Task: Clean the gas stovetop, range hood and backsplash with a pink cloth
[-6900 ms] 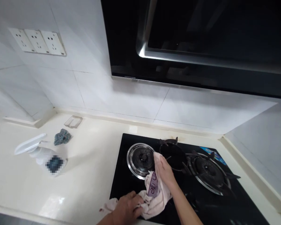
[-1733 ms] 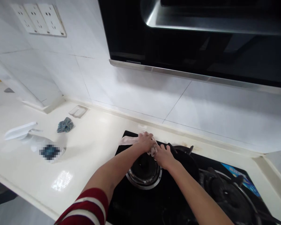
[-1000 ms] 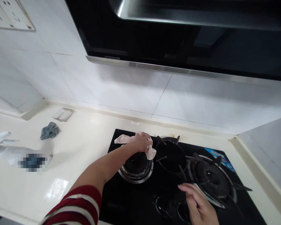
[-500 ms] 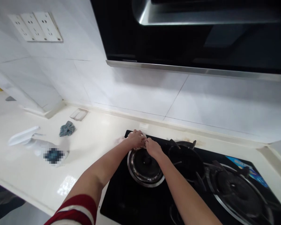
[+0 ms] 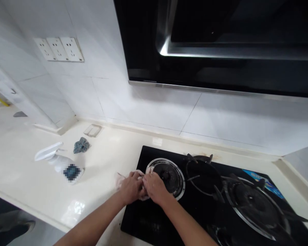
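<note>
A pale pink cloth (image 5: pixel 120 180) is bunched under both hands at the left edge of the black gas stove (image 5: pixel 143 222). My left hand (image 5: pixel 131 187) is closed on the cloth, part of which spreads onto the counter. Right beside it, my right hand (image 5: pixel 155 186) grips the cloth's other side, at the rim of the left burner (image 5: pixel 166 176). The hands nearly touch each other. Much of the cloth is hidden beneath the fingers.
A pot support (image 5: pixel 204 176) lies mid-stove; the right burner (image 5: pixel 254 205) is beyond. On the counter (image 5: pixel 100 171) lie a white spray bottle (image 5: pixel 60 160), a crumpled grey-blue cloth (image 5: pixel 81 145) and a shallow clear tray (image 5: pixel 92 130). A black range hood (image 5: pixel 207 75) hangs above.
Both hands have moved with the cloth from the far rim of the left burner to its left side, nearer me. The camera view has tilted up slightly.
</note>
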`<state>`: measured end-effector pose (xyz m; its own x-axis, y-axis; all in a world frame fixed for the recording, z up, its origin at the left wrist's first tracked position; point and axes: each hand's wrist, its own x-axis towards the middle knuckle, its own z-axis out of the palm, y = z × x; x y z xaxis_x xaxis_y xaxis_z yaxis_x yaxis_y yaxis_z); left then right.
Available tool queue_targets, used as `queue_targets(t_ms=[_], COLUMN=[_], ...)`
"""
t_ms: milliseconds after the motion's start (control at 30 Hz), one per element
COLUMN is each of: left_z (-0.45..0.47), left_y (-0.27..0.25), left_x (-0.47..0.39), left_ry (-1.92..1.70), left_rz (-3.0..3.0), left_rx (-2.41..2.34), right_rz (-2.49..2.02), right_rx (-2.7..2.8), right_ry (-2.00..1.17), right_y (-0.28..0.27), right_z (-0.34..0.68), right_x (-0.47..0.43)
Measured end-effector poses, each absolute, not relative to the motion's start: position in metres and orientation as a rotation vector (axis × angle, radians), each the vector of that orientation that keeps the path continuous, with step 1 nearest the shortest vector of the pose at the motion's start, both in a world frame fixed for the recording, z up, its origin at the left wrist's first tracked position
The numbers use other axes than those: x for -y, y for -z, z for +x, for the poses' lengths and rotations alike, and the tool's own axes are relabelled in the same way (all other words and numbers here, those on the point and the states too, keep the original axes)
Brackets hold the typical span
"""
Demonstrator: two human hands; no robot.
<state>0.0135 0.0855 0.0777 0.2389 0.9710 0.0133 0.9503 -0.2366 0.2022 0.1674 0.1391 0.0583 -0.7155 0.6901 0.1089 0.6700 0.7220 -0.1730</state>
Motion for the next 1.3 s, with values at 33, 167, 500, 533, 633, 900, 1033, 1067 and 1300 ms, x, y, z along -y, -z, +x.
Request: queue_targets(t_ms=[33, 167, 500, 533, 633, 900, 1033, 1067, 1300], left_z=[0.016, 0.041, 0.145, 0.147, 0.141, 0.145, 0.162, 0.163, 0.155], left_y=[-0.076, -0.058, -0.048, -0.049, -0.044, -0.024, -0.019, -0.018, -0.01], left_x=[-0.073, -0.039, -0.044, -0.044, -0.039, -0.029, -0.034, -0.035, -0.037], left_ry=[-0.217, -0.181, -0.463, -0.509, -0.598, -0.697, -0.625, -0.613, -0.388], left_rz=[2.363, 2.362, 2.082, 2.02, 1.879, 1.935, 2.044, 2.084, 2.288], left_rx=[-1.808, -1.697, -1.334, -1.303, -1.341, -1.41, -1.355, -1.343, -1.333], right_rz=[-1.063, -1.065, -1.481, -1.502, -1.514, -1.51, -1.535, -1.527, -1.58], right_rx=[2.705, 2.454, 1.845, 1.812, 1.739, 1.82, 1.963, 1.999, 2.001], right_ry=[-0.168, -0.223, -0.616, -0.6, -0.477, -0.394, -0.457, -0.464, -0.306], right_y=[-0.047, -0.001, -0.001, -0.013, -0.05, -0.062, -0.037, -0.031, -0.002], right_z=[0.174, 0.214, 0.33, 0.336, 0.337, 0.268, 0.251, 0.252, 0.269], right_x=[-0.126, -0.081, -0.072, -0.078, -0.105, -0.224, -0.243, -0.239, -0.182])
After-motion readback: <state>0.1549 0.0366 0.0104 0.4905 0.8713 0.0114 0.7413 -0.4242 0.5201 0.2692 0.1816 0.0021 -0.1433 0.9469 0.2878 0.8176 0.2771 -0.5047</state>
